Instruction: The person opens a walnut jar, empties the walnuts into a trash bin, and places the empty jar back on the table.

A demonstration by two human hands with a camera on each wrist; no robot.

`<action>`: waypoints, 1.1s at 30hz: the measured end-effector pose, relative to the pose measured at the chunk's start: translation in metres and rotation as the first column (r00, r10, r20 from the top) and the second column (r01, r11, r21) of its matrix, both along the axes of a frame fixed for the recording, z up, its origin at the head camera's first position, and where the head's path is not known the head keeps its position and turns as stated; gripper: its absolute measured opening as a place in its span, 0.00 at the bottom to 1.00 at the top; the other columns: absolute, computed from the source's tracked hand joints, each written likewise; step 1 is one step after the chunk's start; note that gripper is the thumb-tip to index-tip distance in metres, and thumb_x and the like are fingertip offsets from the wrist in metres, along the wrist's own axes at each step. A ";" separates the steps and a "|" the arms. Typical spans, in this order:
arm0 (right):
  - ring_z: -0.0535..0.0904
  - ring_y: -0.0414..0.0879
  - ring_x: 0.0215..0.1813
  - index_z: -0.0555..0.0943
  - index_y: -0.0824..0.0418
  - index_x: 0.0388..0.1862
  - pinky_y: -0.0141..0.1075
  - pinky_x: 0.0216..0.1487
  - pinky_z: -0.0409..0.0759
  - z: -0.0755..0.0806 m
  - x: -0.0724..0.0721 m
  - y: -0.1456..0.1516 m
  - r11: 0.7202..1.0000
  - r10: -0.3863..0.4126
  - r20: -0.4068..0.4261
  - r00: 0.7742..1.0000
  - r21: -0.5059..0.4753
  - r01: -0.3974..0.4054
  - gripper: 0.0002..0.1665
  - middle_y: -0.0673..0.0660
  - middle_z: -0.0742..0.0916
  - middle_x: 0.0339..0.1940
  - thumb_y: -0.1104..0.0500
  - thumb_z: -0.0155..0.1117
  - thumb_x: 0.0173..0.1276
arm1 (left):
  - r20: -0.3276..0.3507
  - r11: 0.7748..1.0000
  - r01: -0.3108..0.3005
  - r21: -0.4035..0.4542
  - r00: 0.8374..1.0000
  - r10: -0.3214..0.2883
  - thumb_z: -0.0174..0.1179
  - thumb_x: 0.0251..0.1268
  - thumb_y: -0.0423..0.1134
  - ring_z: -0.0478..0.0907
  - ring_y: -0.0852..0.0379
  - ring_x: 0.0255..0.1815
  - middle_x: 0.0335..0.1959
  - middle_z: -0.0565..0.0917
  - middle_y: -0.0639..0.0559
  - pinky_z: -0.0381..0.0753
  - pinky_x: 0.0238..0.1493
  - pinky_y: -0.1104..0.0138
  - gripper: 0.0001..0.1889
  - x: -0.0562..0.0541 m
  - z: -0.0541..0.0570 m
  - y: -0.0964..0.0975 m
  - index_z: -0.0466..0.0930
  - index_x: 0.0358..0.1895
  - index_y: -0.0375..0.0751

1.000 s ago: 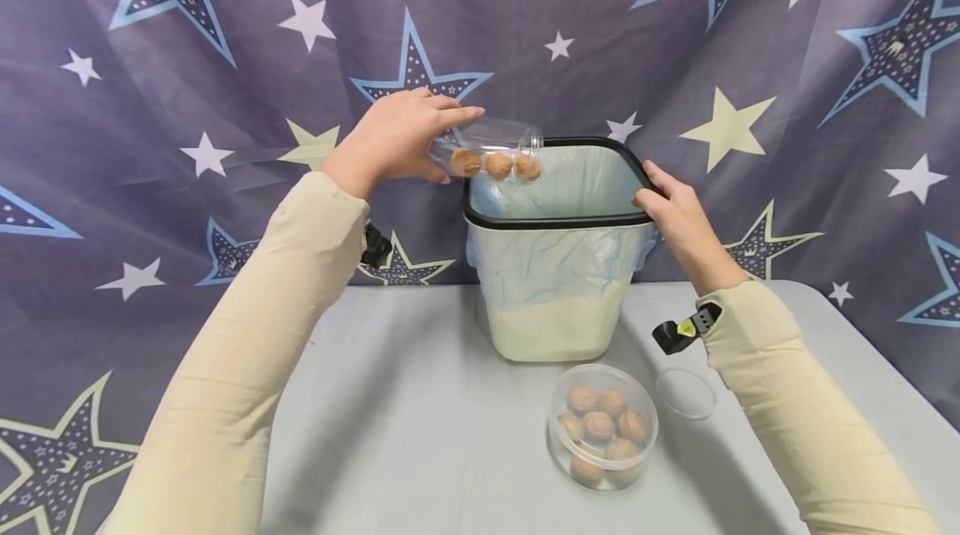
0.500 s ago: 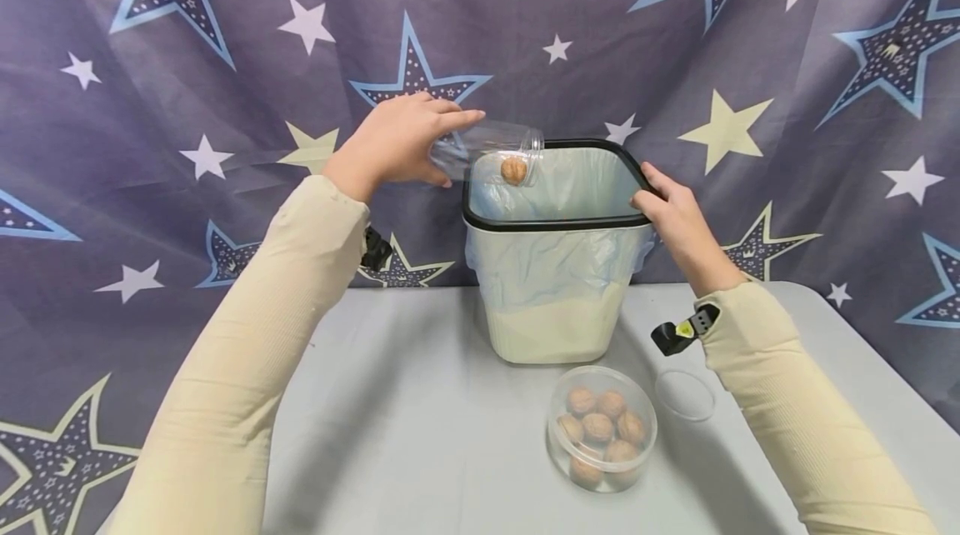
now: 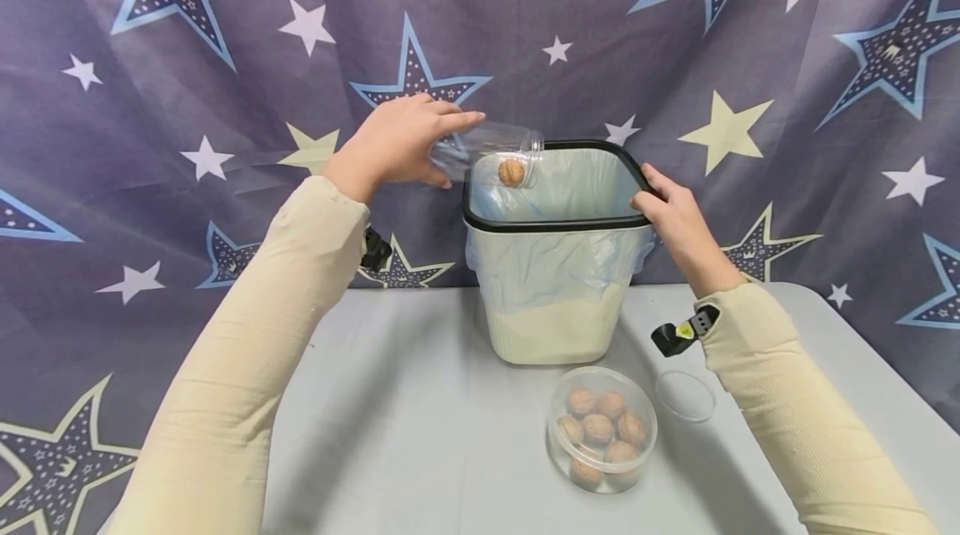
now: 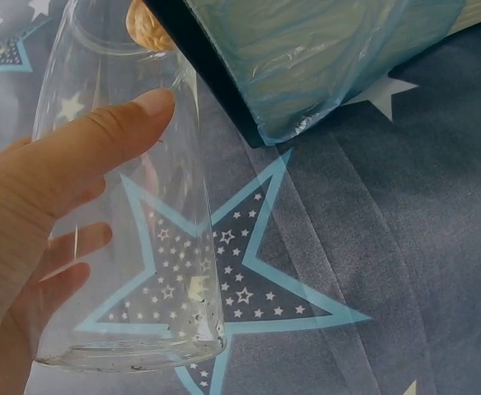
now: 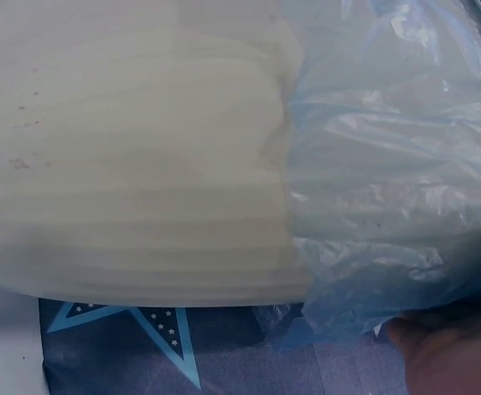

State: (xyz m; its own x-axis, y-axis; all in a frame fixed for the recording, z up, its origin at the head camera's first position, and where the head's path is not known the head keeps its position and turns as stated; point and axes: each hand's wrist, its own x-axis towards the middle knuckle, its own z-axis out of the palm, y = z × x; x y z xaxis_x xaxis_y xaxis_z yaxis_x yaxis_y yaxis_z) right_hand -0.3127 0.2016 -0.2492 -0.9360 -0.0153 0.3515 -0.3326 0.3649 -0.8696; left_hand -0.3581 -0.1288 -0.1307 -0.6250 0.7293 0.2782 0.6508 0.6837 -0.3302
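Note:
My left hand (image 3: 408, 139) grips a clear jar (image 3: 487, 135) by its base end, thumb below and fingers over the top. The jar lies nearly sideways, its mouth over the left rim of a cream waste bin (image 3: 555, 333). One walnut (image 3: 512, 173) sits inside near the mouth; the left wrist view shows part of that walnut (image 4: 147, 26) too. A black rim (image 3: 570, 225) holds a translucent bluish bag (image 5: 389, 173) lining the bin. My right hand (image 3: 682, 222) holds the bin's right rim, thumb on the near side. The bin's floor is hidden.
In front of the bin stands a round clear tub (image 3: 647, 456) with several walnuts (image 3: 598, 428). Beside it, to the right, lies a thin clear disc or ring (image 3: 686, 396). A star-patterned cloth (image 3: 225, 127) hangs behind the pale table (image 3: 420, 435).
One second ago three walnuts lay in a row in the jar; now one does. It has rolled back slightly from the mouth since half a second ago. Both hands have stayed in place.

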 end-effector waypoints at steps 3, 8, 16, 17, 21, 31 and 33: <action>0.57 0.51 0.71 0.50 0.61 0.75 0.46 0.70 0.55 -0.001 0.000 0.000 1.000 0.006 0.000 1.000 0.001 -0.006 0.39 0.59 0.59 0.75 0.57 0.43 0.65 | 0.000 1.000 -0.002 -0.005 1.000 0.002 0.75 0.40 0.46 0.68 0.38 0.61 0.63 0.73 0.44 0.68 0.60 0.48 0.48 0.001 0.000 0.000 0.62 0.71 0.49; 0.58 0.51 0.70 0.49 0.61 0.75 0.47 0.69 0.56 -0.002 0.002 0.000 1.000 0.009 0.010 1.000 -0.002 -0.009 0.39 0.59 0.59 0.75 0.57 0.43 0.65 | -0.015 1.000 0.001 -0.008 1.000 -0.001 0.76 0.40 0.46 0.67 0.40 0.63 0.63 0.73 0.45 0.68 0.60 0.48 0.48 0.001 0.000 0.000 0.62 0.70 0.49; 0.58 0.52 0.70 0.49 0.60 0.75 0.47 0.69 0.56 -0.003 0.001 0.001 1.000 0.012 0.014 1.000 0.001 -0.012 0.39 0.58 0.58 0.75 0.55 0.42 0.65 | -0.014 1.000 -0.010 -0.016 1.000 0.010 0.75 0.40 0.46 0.68 0.39 0.61 0.63 0.73 0.45 0.69 0.59 0.48 0.48 0.001 -0.001 0.002 0.62 0.71 0.49; 0.58 0.51 0.70 0.49 0.59 0.75 0.47 0.69 0.56 -0.003 0.001 0.001 1.000 0.010 0.014 1.000 0.002 -0.010 0.39 0.58 0.58 0.75 0.55 0.42 0.65 | -0.017 1.000 -0.010 -0.017 1.000 0.010 0.75 0.40 0.46 0.68 0.39 0.61 0.63 0.73 0.45 0.69 0.59 0.48 0.48 0.001 -0.001 0.002 0.62 0.71 0.49; 0.59 0.51 0.69 0.49 0.59 0.75 0.46 0.69 0.56 -0.003 0.001 0.001 1.000 0.007 0.013 1.000 0.001 -0.008 0.39 0.58 0.59 0.75 0.56 0.42 0.65 | -0.039 1.000 0.003 -0.010 0.999 -0.004 0.76 0.40 0.46 0.68 0.39 0.61 0.63 0.73 0.45 0.68 0.60 0.48 0.48 0.001 -0.002 0.001 0.63 0.70 0.49; 0.55 0.51 0.72 0.49 0.58 0.75 0.48 0.70 0.54 -0.002 -0.001 0.002 1.000 0.013 0.019 1.000 -0.004 -0.013 0.39 0.58 0.58 0.75 0.56 0.42 0.65 | -0.089 1.000 0.021 0.006 0.996 -0.020 0.76 0.38 0.45 0.68 0.39 0.60 0.63 0.73 0.44 0.69 0.58 0.49 0.48 0.000 -0.001 0.000 0.64 0.70 0.47; 0.55 0.51 0.72 0.48 0.58 0.75 0.48 0.70 0.54 -0.001 -0.001 0.002 1.000 0.014 0.019 1.000 -0.005 -0.014 0.39 0.58 0.58 0.75 0.56 0.42 0.65 | -0.092 1.000 0.020 0.002 0.996 -0.020 0.76 0.39 0.45 0.69 0.39 0.60 0.63 0.73 0.44 0.70 0.58 0.49 0.48 0.000 0.000 0.000 0.64 0.70 0.47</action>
